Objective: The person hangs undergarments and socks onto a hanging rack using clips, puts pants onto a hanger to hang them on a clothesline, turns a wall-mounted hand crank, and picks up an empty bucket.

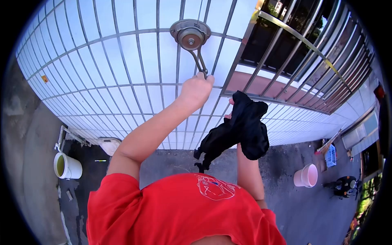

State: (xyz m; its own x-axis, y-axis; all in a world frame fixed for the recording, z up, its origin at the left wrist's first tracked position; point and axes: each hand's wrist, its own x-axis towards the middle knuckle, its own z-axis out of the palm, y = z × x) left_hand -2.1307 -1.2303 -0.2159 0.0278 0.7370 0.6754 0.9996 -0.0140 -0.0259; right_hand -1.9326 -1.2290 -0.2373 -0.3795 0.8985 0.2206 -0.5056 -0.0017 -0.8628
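A round metal hand crank [198,57] is fixed to the white tiled wall, with a thin line running up from its mount. My left hand [197,90] is closed around the lower end of its handle. Black cloth [247,122], perhaps a garment, hangs bunched over my right hand [229,112], its loose ends dangling to the left. Only a few fingertips of that hand show past the cloth, which hides the rest. The right hand is near the wall, below and to the right of the crank.
A barred window [302,53] juts out at the upper right. On the ground are a white bucket [72,167] under a pipe at left, a pink bucket [302,176] at right, a blue crate [330,156] and a dark motorbike [345,185].
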